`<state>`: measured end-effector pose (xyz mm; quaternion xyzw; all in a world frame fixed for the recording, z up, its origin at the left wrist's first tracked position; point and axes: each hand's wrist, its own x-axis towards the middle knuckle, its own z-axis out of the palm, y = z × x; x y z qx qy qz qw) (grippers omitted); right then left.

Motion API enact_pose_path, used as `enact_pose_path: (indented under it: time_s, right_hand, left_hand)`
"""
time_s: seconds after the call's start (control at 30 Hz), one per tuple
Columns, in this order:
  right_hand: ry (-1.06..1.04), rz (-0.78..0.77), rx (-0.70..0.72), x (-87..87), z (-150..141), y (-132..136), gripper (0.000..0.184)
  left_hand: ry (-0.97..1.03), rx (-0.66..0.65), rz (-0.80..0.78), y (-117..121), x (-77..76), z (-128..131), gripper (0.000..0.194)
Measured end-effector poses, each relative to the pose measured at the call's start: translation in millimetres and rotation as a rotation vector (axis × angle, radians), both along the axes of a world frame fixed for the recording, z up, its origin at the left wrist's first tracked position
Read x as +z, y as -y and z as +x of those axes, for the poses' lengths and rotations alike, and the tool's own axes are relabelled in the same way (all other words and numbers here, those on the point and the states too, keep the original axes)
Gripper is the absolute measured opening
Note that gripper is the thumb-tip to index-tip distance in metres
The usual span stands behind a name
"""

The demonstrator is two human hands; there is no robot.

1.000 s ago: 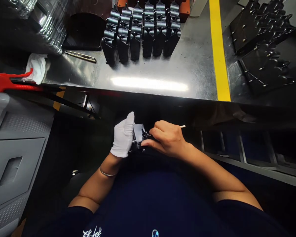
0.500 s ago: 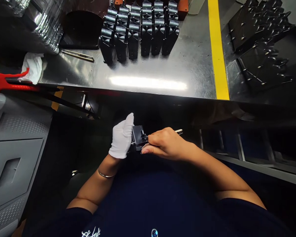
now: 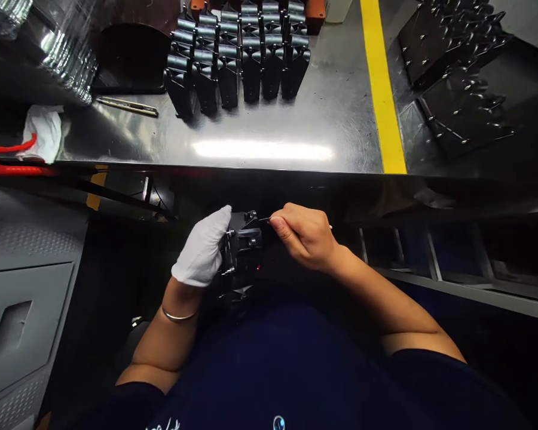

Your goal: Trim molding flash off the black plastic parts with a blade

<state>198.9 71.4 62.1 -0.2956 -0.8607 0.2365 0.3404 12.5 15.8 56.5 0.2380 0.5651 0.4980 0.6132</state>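
Observation:
My left hand (image 3: 201, 248), in a white glove, is closed around a black molded plastic part (image 3: 250, 239) with pins and lugs, held over the dark gap in front of the bench. Bare and closed, my right hand (image 3: 305, 234) grips a slim craft knife (image 3: 264, 219). Its thin tip points left at the part's upper corner; whether they touch, I cannot tell. Most of the knife is hidden in my fist, and the glove covers the part's left side.
On the metal bench (image 3: 269, 128) stand rows of black parts (image 3: 228, 77). A second slim knife (image 3: 126, 106), a white cloth (image 3: 43, 132) and a red-handled tool (image 3: 9, 161) lie to the left. Yellow tape (image 3: 383, 89) crosses the bench; more black parts (image 3: 466, 101) sit right. A grey cabinet (image 3: 27, 310) stands at left.
My right hand has moved up and away from the part, baring the knife's tip. My left hand has shifted slightly left and turned the part, so its pins and lugs now show.

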Motion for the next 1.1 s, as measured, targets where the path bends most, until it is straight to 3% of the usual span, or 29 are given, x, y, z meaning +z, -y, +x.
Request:
enact_pose_path:
  time_s: [0.3,0.7,0.9,1.03,1.1]
  right_hand:
    - [0.043,0.1,-0.058,-3.0,1.2,1.8,0.027]
    - [0.076,0.206,-0.037,-5.9,3.2,4.0,0.027]
    - [0.074,0.078,0.066,-3.4,6.4,5.3,0.027]
    - [-0.046,-0.12,0.244,4.8,10.7,3.3,0.027]
    - [-0.092,-0.13,0.252,8.3,11.9,3.2,0.025]
  left_hand:
    - [-0.084,-0.082,0.016,2.2,2.5,4.2,0.034]
    - [-0.035,-0.104,0.0,3.3,1.7,5.0,0.034]
    - [-0.127,-0.126,0.03,7.1,-10.2,2.4,0.034]
    - [-0.13,-0.135,0.041,8.8,-3.9,3.4,0.035]
    - [-0.19,-0.101,0.079,8.2,2.9,3.7,0.033]
